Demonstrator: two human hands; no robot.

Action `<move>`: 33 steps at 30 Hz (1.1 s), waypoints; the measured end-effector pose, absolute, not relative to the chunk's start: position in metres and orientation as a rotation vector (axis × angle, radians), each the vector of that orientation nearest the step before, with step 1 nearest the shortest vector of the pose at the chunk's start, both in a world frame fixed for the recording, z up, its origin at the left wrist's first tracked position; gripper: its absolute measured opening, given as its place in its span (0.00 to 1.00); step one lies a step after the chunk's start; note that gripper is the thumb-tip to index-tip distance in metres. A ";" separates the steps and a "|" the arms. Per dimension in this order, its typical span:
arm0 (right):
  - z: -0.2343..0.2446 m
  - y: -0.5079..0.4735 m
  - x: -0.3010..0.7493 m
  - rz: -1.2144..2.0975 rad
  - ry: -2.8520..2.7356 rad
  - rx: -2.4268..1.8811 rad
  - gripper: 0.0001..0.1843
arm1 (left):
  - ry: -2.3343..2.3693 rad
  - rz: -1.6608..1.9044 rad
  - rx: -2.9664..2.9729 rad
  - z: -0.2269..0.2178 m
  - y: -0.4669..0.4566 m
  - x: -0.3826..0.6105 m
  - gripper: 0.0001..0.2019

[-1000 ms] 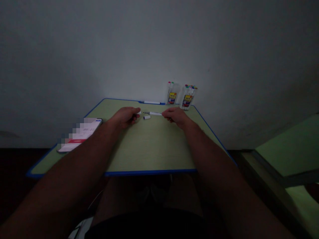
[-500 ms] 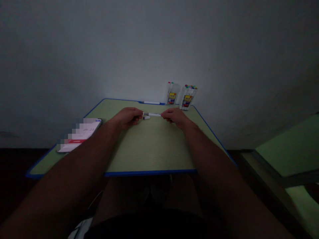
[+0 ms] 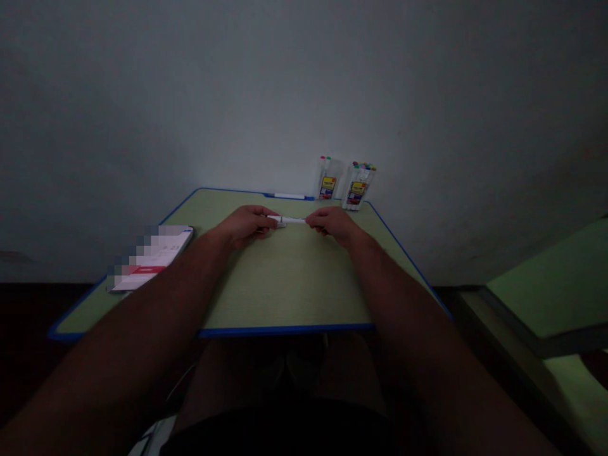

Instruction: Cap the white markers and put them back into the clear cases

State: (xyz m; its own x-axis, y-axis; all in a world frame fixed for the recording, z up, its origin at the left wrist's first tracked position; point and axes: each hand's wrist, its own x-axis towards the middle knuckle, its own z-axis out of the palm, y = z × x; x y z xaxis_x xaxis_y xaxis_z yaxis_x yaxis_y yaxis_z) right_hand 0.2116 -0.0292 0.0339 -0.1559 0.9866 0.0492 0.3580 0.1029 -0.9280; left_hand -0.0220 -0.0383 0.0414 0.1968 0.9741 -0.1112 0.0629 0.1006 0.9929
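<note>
A white marker [image 3: 294, 220] lies sideways between my hands, just above the table [image 3: 289, 278]. My right hand [image 3: 332, 223] pinches its right end. The fingers of my left hand [image 3: 249, 223] are closed on a white cap [image 3: 273, 217], which meets the marker's left end at a thin dark ring. Another small white cap [image 3: 282, 225] rests on the tabletop just under the left fingertips, partly hidden by them.
At the back edge lies another white marker [image 3: 289, 196] in a blue tray. Two clear marker packs [image 3: 327, 183] [image 3: 357, 190] lean against the wall. A phone or tablet [image 3: 156, 256] with a lit screen lies at the left, beside my left forearm.
My left hand has shifted slightly right, bringing its cap against the marker. The grey tip section that showed between them is now covered. My right hand has barely moved.
</note>
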 end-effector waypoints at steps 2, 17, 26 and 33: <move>0.034 -0.029 0.212 1.054 -1.633 -1.349 0.07 | 1.137 0.972 1.270 0.041 -0.038 -0.021 0.07; 0.029 -0.027 0.212 1.067 -1.630 -1.360 0.05 | 0.992 1.129 1.412 0.040 -0.041 -0.015 0.09; 0.028 -0.028 0.209 1.124 -1.611 -1.373 0.05 | 1.066 1.175 1.544 0.039 -0.042 -0.013 0.10; 0.028 -0.030 0.208 1.067 -1.685 -1.356 0.05 | 1.146 1.166 1.711 0.038 -0.041 -0.015 0.09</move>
